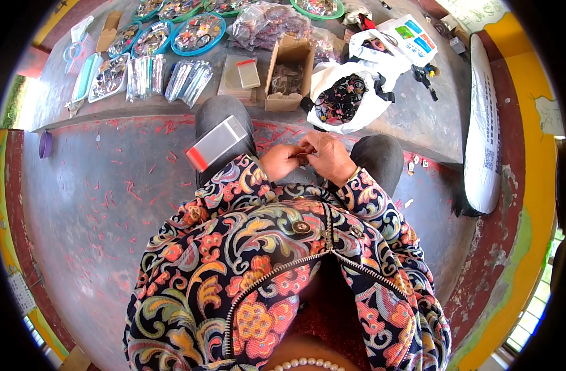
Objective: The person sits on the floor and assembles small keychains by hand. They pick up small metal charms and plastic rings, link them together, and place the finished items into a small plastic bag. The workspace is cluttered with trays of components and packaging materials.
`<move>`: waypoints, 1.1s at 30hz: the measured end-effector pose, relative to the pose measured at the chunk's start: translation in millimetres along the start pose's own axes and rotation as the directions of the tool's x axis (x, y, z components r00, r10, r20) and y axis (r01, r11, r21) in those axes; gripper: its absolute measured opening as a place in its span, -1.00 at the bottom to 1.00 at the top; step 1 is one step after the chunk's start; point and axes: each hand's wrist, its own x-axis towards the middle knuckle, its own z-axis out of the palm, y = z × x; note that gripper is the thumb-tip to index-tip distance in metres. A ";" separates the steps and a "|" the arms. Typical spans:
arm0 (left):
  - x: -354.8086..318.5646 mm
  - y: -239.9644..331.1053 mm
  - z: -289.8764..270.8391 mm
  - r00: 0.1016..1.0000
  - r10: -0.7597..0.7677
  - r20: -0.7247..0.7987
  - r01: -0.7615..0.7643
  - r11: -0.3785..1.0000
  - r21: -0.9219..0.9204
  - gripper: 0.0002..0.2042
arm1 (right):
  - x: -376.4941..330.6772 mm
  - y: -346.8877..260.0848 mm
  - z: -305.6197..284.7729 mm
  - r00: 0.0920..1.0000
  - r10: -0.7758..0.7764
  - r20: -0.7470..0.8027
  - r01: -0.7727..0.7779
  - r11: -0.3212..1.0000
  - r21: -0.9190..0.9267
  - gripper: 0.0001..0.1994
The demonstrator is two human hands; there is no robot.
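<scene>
My left hand and my right hand meet in front of me between my knees. Their fingers are closed and pressed together at the tips. Whatever sits between them is small and mostly covered by the fingers, so I cannot make out its kind. A clear plastic pouch with a red edge lies on my left thigh, apart from the hands. Just beyond the hands, on the raised ledge, stand an open cardboard box with clear packets inside and a white plastic bag full of small dark and coloured pieces.
Blue-rimmed trays of small packed items line the back of the ledge. Bundles of clear sleeves and a stack of clear pouches lie nearer. Red scraps litter the floor. A long white sack stands at right.
</scene>
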 end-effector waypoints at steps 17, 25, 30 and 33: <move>0.0 4.4 0.3 0.804 0.123 -0.582 -0.020 0.983 0.181 -0.73 | 3.8 23.8 -2.2 0.810 0.528 0.254 -0.559 0.566 0.606 -0.80; 0.9 7.1 4.2 0.889 -0.013 -0.457 0.090 0.985 0.149 -0.81 | 0.5 25.9 16.0 0.837 0.521 0.168 -0.489 0.576 0.655 -0.81; 0.5 1.0 2.7 0.904 -0.071 -0.421 0.161 0.970 0.183 -0.79 | 0.0 30.3 29.6 0.874 0.485 0.043 -0.440 0.750 0.493 -0.72; 2.1 -11.3 1.1 0.916 -0.204 -0.346 0.250 0.963 0.096 -0.79 | -0.3 26.0 30.7 0.884 0.467 0.004 -0.430 0.812 0.395 -0.72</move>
